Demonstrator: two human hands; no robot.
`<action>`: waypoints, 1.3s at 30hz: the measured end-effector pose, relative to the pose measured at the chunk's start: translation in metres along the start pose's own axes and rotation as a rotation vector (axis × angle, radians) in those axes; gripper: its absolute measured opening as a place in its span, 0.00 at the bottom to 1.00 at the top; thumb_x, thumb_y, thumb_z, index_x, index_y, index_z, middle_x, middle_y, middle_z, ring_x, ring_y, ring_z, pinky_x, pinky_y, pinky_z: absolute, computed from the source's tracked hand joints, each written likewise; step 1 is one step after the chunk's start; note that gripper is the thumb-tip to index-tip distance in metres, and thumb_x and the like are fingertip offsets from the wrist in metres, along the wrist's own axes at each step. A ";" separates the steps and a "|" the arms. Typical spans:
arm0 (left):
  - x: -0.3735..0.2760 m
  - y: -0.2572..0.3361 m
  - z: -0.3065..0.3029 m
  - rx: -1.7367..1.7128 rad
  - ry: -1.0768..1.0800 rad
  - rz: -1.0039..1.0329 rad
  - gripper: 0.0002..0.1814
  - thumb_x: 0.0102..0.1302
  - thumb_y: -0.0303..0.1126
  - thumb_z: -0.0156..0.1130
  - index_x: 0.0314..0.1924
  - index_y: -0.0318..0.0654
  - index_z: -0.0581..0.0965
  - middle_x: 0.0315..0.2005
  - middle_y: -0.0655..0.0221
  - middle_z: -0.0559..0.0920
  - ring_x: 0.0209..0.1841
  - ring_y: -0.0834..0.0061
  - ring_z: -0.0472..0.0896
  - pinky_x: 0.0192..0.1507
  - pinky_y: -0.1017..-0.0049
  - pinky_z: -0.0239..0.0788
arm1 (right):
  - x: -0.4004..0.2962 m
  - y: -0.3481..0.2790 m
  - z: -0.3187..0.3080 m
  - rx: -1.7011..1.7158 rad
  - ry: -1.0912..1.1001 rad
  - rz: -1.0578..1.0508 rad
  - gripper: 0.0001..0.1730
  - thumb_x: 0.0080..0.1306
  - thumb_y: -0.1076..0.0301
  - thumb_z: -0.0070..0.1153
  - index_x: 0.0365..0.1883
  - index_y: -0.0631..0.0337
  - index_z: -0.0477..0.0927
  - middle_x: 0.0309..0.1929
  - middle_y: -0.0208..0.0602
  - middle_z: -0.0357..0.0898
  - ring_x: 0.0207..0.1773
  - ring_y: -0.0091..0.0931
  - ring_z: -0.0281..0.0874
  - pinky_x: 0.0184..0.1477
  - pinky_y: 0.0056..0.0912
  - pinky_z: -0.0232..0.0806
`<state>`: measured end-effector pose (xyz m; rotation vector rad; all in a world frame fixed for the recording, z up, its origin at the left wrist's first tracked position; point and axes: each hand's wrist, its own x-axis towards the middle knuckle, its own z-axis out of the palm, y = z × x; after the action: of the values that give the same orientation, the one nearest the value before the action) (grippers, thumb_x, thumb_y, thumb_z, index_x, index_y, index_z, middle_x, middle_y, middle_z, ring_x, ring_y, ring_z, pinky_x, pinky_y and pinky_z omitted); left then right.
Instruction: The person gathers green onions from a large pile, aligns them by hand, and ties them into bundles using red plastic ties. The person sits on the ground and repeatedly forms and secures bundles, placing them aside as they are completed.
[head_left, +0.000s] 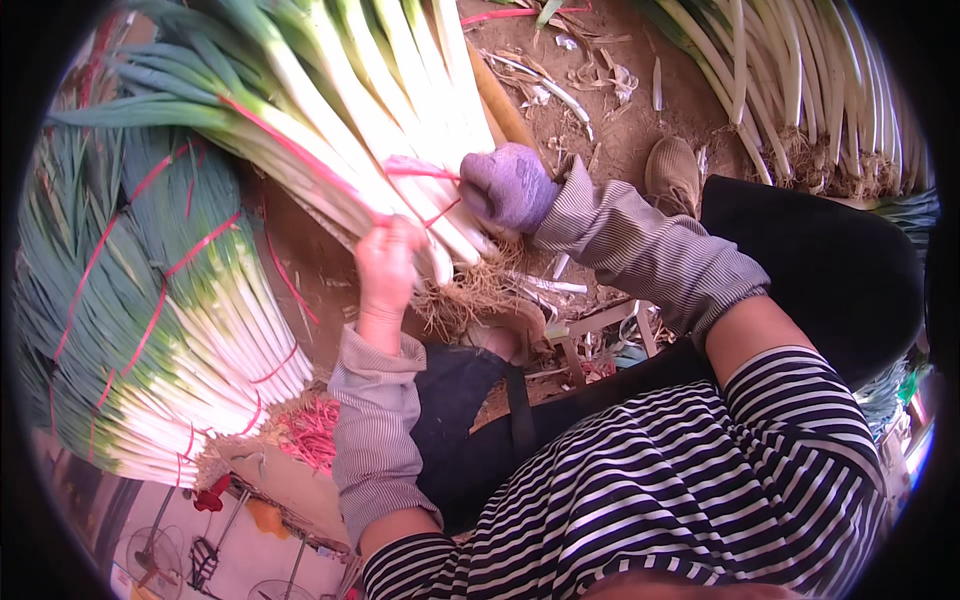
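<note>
A large bunch of green onions (360, 135) lies before me, leaves toward the upper left, with its roots (480, 292) near my knees. My bare left hand (390, 251) is closed on a red plastic strap (304, 161) at the bunch's left side. My right hand (510, 187), in a purple glove, is a fist against the bunch's right side, where a red tie crosses the white stalks. The fingers hide whether the right hand grips this tie.
Tied onion bundles (217, 330) lie at the left, above a heap of red straps (315, 435). More loose onions (825, 97) lie at the upper right. Peeled scraps (555, 90) litter the soil. A metal frame (607, 319) stands between my legs, near my shoe (671, 176).
</note>
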<state>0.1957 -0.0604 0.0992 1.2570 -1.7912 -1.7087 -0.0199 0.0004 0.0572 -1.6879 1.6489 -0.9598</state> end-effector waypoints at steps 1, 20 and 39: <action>0.001 0.001 0.001 -0.323 0.141 0.037 0.18 0.74 0.40 0.48 0.29 0.36 0.75 0.25 0.71 0.78 0.23 0.77 0.73 0.30 0.75 0.66 | -0.003 -0.001 0.004 -0.009 0.053 0.012 0.06 0.57 0.65 0.57 0.28 0.55 0.74 0.18 0.41 0.75 0.23 0.43 0.77 0.29 0.44 0.69; -0.010 0.008 -0.005 1.036 0.051 -0.172 0.15 0.59 0.37 0.70 0.34 0.35 0.75 0.23 0.59 0.82 0.28 0.62 0.82 0.32 0.66 0.71 | -0.010 -0.001 0.011 -0.036 0.131 0.026 0.07 0.62 0.63 0.55 0.31 0.56 0.75 0.20 0.46 0.75 0.26 0.45 0.78 0.30 0.45 0.70; -0.006 -0.012 0.005 1.311 0.101 0.126 0.07 0.63 0.32 0.55 0.36 0.37 0.70 0.24 0.55 0.83 0.29 0.56 0.84 0.34 0.58 0.75 | -0.008 0.001 0.011 -0.048 0.155 0.020 0.08 0.63 0.60 0.53 0.32 0.54 0.75 0.20 0.45 0.75 0.26 0.46 0.78 0.30 0.46 0.70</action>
<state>0.1993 -0.0513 0.0894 1.4840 -2.9031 -0.1971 -0.0112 0.0076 0.0492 -1.6611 1.7986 -1.0722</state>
